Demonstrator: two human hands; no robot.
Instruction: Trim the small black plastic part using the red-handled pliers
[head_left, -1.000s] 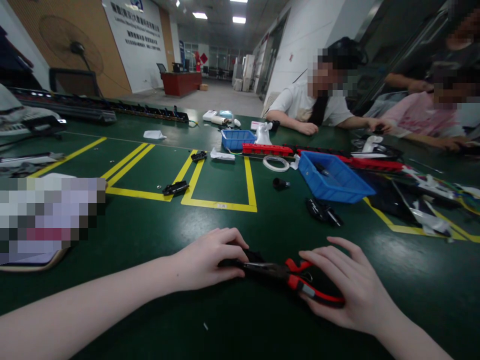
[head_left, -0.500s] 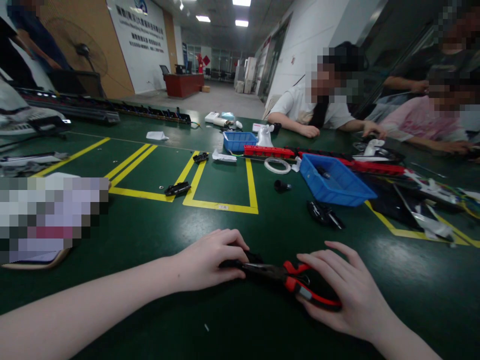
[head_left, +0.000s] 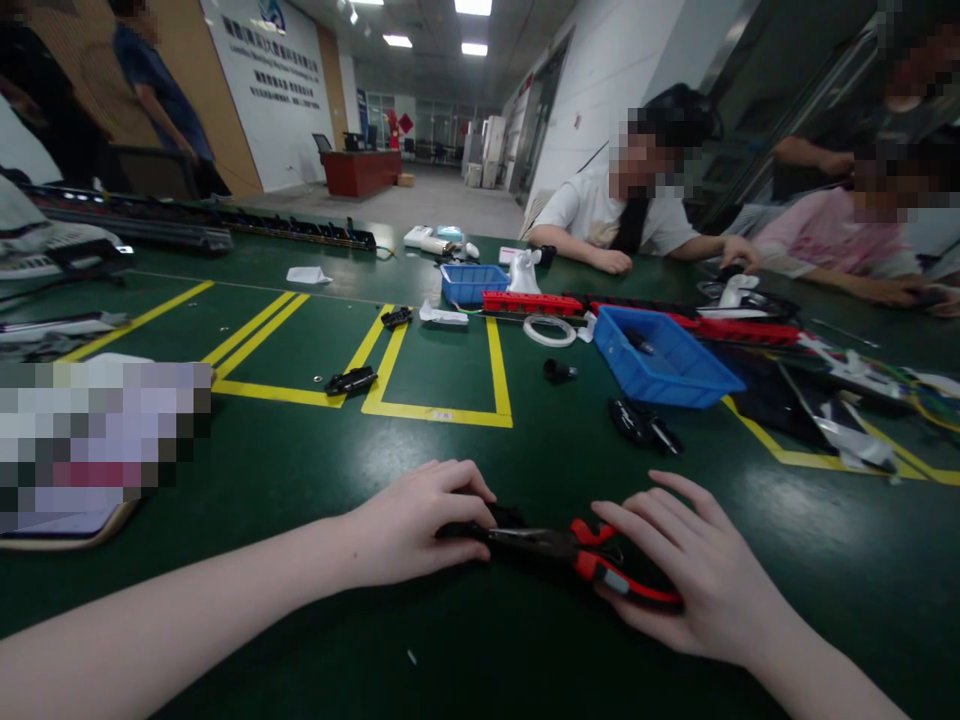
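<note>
Red-and-black long-nose pliers (head_left: 592, 558) lie across my right palm, their handles spread apart. My right hand (head_left: 694, 575) is closed around those handles, the forefinger stretched out above them. The tapered metal jaws point left and reach a small black part (head_left: 463, 527). Between thumb and fingers, my left hand (head_left: 431, 515) pinches this part low over the green table. Its far end sits in shadow behind the jaws, so its kind is hard to make out. Whether the jaw tips bite on it cannot be seen clearly.
Ahead stand a large blue bin (head_left: 664, 365) and a smaller blue bin (head_left: 472, 285). Black plastic pieces (head_left: 641, 425), a black cylindrical part (head_left: 559, 371) and a white ring (head_left: 549, 330) lie nearby. A phone (head_left: 105, 525) rests at left. Across the table sits a co-worker (head_left: 600, 215).
The view has shifted slightly, moving the table items a little left. Both hands keep their grips on the black part and the pliers. A person at the back left has moved right.
</note>
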